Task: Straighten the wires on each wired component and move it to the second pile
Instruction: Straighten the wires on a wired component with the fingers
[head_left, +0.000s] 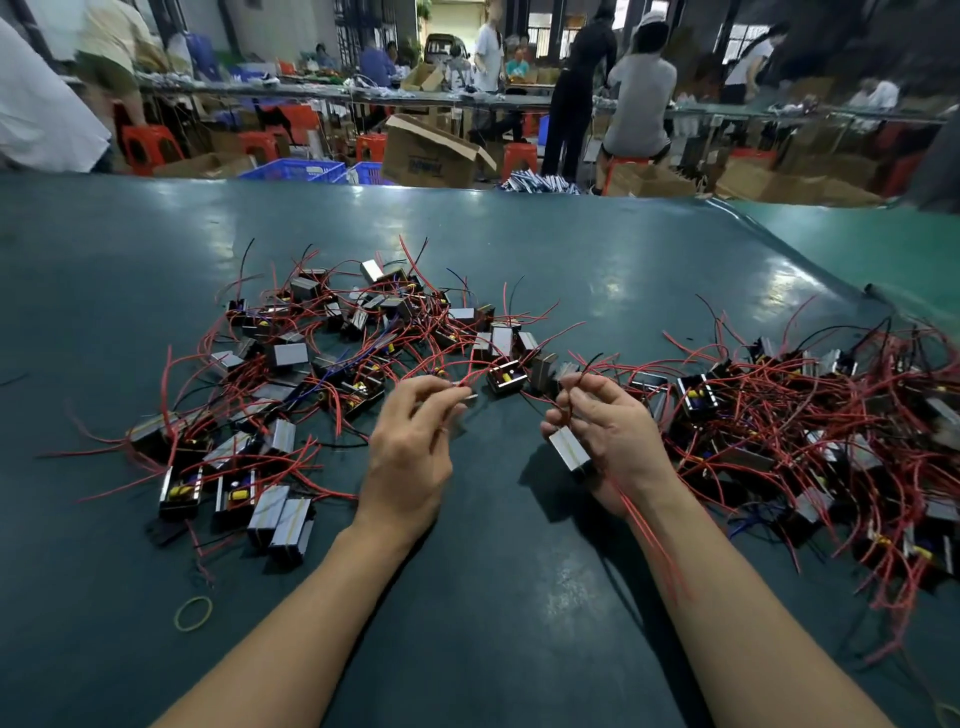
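Observation:
My right hand (608, 436) holds a small black wired component (570, 450) with a silver face. Its red wires trail down along my right wrist, and a black wire sticks up past my fingers. My left hand (415, 441) pinches the tip of a red wire (464, 388) just above the table. That wire runs toward a component (506, 375) lying at the near edge of the left pile. The left pile (322, 364) of black and silver components with tangled red wires spreads ahead and to the left. Another dense pile (810, 436) lies to the right.
The dark green table (493, 597) stretches under both arms. A yellow rubber band (193, 613) lies at the near left. Beyond the far table edge there are people, red stools, blue crates and cardboard boxes (431, 150).

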